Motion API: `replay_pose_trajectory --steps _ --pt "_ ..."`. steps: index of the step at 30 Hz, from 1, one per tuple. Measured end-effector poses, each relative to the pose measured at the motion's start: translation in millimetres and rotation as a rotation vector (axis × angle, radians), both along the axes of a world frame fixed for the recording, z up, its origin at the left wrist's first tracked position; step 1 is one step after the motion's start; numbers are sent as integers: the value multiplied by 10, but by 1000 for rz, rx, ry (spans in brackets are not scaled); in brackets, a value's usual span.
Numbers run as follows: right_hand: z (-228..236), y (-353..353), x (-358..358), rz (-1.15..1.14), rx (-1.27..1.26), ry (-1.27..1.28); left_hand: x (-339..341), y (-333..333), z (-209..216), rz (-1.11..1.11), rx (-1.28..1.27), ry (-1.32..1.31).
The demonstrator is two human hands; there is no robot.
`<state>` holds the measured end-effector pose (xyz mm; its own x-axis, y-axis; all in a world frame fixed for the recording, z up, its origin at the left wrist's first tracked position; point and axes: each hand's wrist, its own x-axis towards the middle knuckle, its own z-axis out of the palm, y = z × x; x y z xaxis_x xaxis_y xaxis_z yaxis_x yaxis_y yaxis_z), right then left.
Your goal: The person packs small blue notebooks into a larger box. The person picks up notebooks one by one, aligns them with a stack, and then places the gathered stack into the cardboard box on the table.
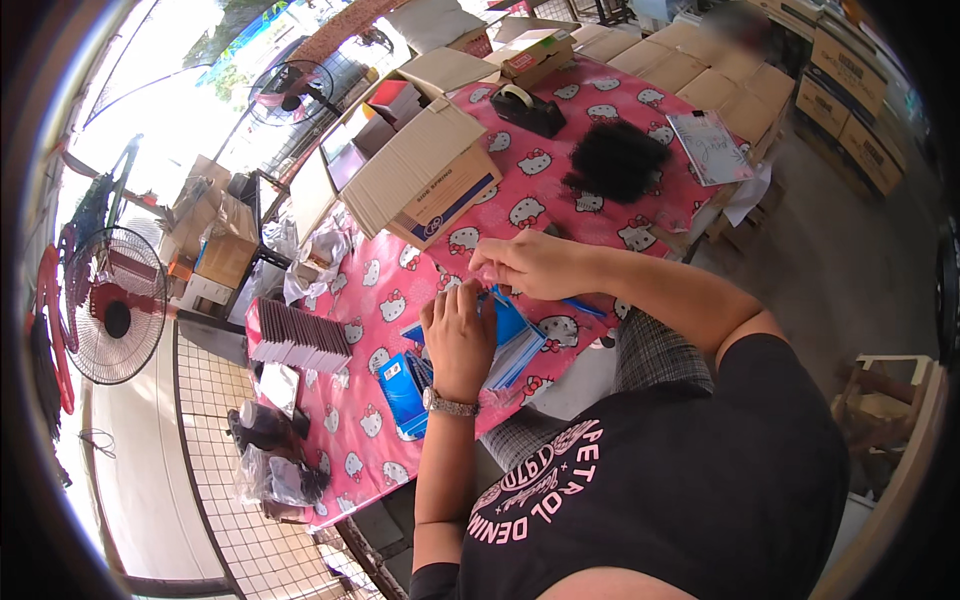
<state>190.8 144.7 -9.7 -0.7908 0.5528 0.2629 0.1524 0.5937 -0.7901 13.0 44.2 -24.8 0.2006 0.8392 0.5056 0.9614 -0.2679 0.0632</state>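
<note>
My left hand [462, 335], with a metal watch on its wrist, is bent over blue-and-white flat packets [518, 345] on the table. Its fingers curl together at the packets' far end, and what lies under them is hidden. Close beyond it, my right hand [532, 266] has thumb and fingertips pinched together. Whatever small thing is between them is too small to make out. More blue flat packets [402, 388] lie left of my left wrist. A slim blue piece [584, 307] shows below my right forearm.
The table wears a pink patterned cloth [372, 420]. An open cardboard box [440, 190] stands beyond my hands, with a black tape dispenser [530, 112] and a black bristly bundle [618, 160] to its right. A row of stacked booklets [298, 335] sits left. Fans [116, 318] stand farther left.
</note>
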Motion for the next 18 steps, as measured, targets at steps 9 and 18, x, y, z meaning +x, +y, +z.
replay_pose_trajectory --steps 9,18 --pt "-1192 897 -254 -328 -225 -129 14 -4 -3 -33 -40 -116" --pt "-1183 866 -268 -419 -18 -572 -145 -237 -82 353 -32 -92"
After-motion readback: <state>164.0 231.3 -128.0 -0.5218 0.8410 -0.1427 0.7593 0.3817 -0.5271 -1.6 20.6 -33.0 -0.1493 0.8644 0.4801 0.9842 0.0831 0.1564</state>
